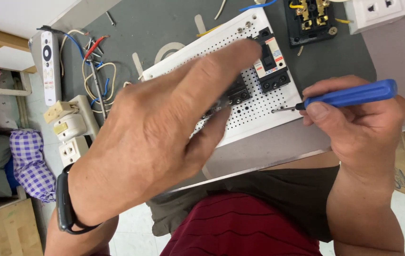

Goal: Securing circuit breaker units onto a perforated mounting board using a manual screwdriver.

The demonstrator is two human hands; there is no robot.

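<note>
My left hand (pixel 164 128) reaches over a white perforated board (pixel 259 114) and pinches a small black terminal block (pixel 238 92) on it; much of the block is hidden under my fingers. A black circuit breaker (pixel 271 64) is mounted on the board just right of my fingertips. My right hand (pixel 359 128) grips a blue-handled screwdriver (pixel 349 96), whose metal tip points left over the board's right edge.
A white remote (pixel 48 66), loose coloured wires (pixel 91 66) and a white power strip with plugs (pixel 72 130) lie at the left of the grey table (pixel 164 23). A black socket back (pixel 311 19) and a white outlet (pixel 378 12) sit at the far edge.
</note>
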